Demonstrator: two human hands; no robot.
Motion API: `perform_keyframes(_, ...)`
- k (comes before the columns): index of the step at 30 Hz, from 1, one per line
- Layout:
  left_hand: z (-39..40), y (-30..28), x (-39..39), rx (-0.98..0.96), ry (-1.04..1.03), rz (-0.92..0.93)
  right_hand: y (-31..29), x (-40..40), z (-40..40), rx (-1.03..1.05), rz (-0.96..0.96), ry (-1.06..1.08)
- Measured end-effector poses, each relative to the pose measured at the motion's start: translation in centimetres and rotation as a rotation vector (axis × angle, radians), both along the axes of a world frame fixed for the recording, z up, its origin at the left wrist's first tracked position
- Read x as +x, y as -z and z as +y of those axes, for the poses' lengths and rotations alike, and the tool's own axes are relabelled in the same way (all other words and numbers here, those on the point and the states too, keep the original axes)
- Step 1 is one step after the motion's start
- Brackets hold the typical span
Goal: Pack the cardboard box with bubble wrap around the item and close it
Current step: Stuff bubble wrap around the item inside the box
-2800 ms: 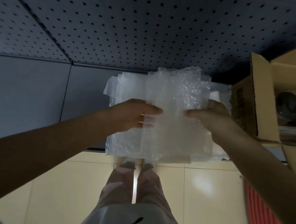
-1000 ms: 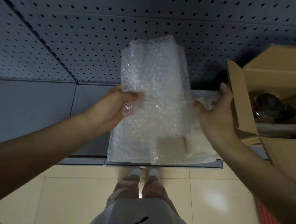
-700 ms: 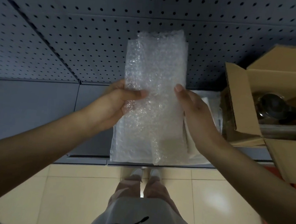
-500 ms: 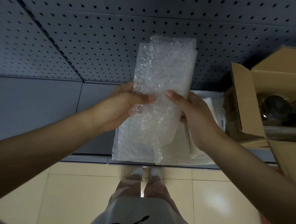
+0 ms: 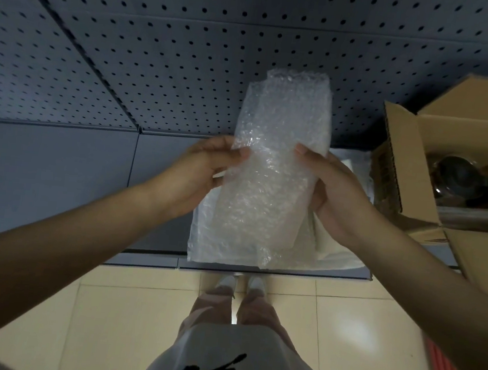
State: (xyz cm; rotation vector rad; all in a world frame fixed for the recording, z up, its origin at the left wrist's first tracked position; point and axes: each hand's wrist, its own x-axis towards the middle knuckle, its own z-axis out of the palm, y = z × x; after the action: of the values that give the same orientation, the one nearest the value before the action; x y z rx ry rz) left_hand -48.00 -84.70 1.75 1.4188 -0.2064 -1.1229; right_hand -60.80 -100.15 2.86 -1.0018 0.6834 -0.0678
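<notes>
Bubble wrap (image 5: pixel 274 170), 1 sheet, held upright over shelf w/ left hand (image 5: pixel 198 174) & right hand (image 5: pixel 329 190) each pinching a side edge; box (image 5: pixel 414 160) open at right, dark item (image 5: pixel 460 180) inside; suggest keeping sheet flat, lowering around item evenly.

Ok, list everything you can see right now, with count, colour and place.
Bubble wrap: one clear folded sheet, held up at centre.
Wrap pile: clear sheets, count unclear, on the shelf under the hands.
Box: one, brown cardboard, open, on the right.
Item: one, dark, inside the box.
Shelf: grey, under the pegboard.
Pegboard: grey, behind.
Floor: cream tiles, below.
Left hand: grip on the wrap's left edge.
Right hand: grip on its right edge.
</notes>
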Motion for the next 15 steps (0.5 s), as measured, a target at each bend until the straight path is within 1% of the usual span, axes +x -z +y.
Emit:
perform_keyframes(3,-0.03,-0.04,-0.01,-0.020,0.027,0.138,-0.32,-0.15,0.07,0.147,-0.038,0.017)
perform_keyframes(6,-0.15,-0.31,-0.27,-0.092,0.027,0.258,-0.45,-0.29,0.04,0.228,-0.071,-0.017)
perform_keyframes(10,-0.19,-0.11,-0.18,-0.161,0.004,0.347,-0.31,-0.21,0.03,0.251,-0.075,-0.043)
perform_keyframes(15,-0.14,0.24,0.02,-0.220,0.003,0.378,-0.05,0.09,0.03,0.218,-0.088,-0.052)
